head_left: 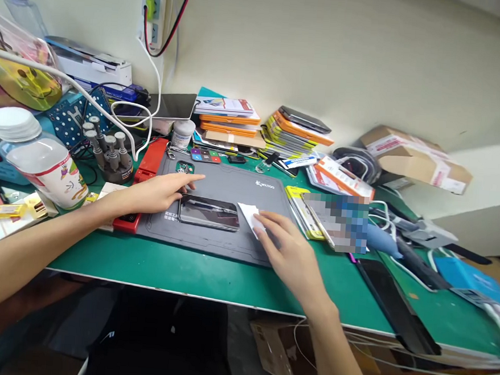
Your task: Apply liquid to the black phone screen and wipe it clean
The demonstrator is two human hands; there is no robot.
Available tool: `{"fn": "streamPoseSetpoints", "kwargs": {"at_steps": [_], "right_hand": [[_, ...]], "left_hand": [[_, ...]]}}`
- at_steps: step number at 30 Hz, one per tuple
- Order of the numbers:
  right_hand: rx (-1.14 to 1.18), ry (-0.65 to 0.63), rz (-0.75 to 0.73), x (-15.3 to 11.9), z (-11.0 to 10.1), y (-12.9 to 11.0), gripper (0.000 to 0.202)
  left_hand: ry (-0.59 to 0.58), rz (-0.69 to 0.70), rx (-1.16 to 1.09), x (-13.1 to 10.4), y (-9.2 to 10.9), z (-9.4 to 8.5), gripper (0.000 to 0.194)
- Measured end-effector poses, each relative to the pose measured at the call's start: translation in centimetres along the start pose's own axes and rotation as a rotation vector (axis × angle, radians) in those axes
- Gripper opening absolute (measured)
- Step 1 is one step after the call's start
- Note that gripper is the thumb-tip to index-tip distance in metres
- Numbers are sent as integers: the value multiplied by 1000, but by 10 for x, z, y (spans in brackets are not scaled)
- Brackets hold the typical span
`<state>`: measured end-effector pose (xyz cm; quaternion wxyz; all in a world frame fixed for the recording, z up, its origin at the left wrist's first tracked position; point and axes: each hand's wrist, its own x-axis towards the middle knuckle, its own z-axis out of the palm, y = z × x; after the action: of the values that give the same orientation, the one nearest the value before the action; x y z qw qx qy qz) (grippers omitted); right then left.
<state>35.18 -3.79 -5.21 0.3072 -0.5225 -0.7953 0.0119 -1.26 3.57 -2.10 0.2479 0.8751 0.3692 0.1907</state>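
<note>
A phone (209, 213) with a dark glossy screen lies flat on a grey work mat (216, 244). My left hand (163, 191) is at the phone's left end, its index finger stretched out over the mat and its other fingers bent beneath; the thumb side is near the phone's edge. To the right of the phone, my right hand (287, 241) pinches a small white sheet (250, 215) between thumb and fingers. The sheet's left edge is close to the phone's right end.
On the left stand a plastic bottle (50, 165), a screwdriver holder (116, 169) and a red device (149, 160). Stacked boxes (229, 120) line the wall. At right lie yellow packets (303, 211), a black phone-like slab (390, 297), cables and a blue box (477, 283).
</note>
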Motion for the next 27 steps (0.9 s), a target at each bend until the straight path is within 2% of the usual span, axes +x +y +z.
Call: {"fn": "streamPoseSetpoints", "kwargs": {"at_steps": [2,9,15,23,27], "right_hand": [[3,-41,-16,-4,6,2,33],[32,62,-55,8,16,-24,25],[-57,-12,-190,14,22,-50,30],[-27,-85,-158,26,23,-70,34],[-99,-60,-149,24,22,-77,36]], "left_hand": [[28,-12,-21,1,-1,1,69],[31,-5,-4,0,-1,0,61],[12,4,61,-1,3,-2,54],[-16,14,131,0,8,-4,49],[-9,33,142,0,8,-3,47]]}}
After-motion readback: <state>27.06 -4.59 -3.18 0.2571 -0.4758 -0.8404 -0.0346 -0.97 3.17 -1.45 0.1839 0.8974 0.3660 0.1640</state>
